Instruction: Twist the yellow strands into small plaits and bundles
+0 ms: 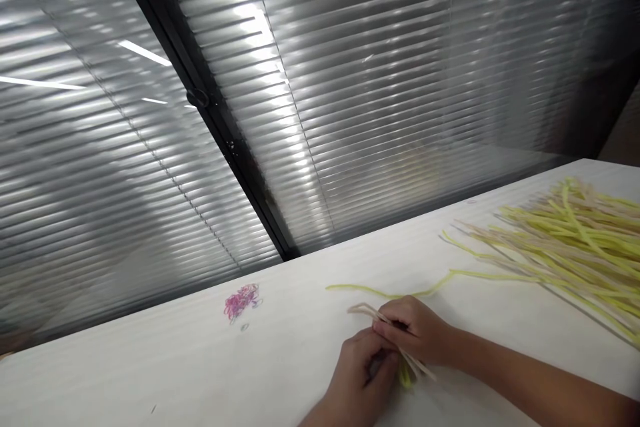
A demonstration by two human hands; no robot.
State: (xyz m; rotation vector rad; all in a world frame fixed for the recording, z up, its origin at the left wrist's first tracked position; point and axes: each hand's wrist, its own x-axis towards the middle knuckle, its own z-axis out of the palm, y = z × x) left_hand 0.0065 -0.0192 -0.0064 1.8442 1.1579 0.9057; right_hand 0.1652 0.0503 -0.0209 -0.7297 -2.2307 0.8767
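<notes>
Behind the white table (125, 360), a broad stretch of slatted blinds (380, 93), split by a slanting dark post (210, 100). On the table's right side, a large pile of yellow and pale strands (580, 240), lying loose and, judging by its bulk, mostly left to handle. Near the lower middle, left grip (363, 370) and right grip (417, 330) close together, both clamped on a small bunch of pale strands (367, 307), bent end jutting out on the far side, blurred yellow ends (405, 377) showing on the near side. Gathering of this one handful seemingly done; no tie visible around it, but with the middle hidden, impossible to tell for certain. Just beyond both grips, a thin yellow strand (367, 289), reaching back toward the pile. Well to the left, a little heap of pink and purple bands (243, 300), apparently waiting unused. Just beside it, a single loose loop (245, 327). Smallest, at lower left, a dark sliver (153, 408).
</notes>
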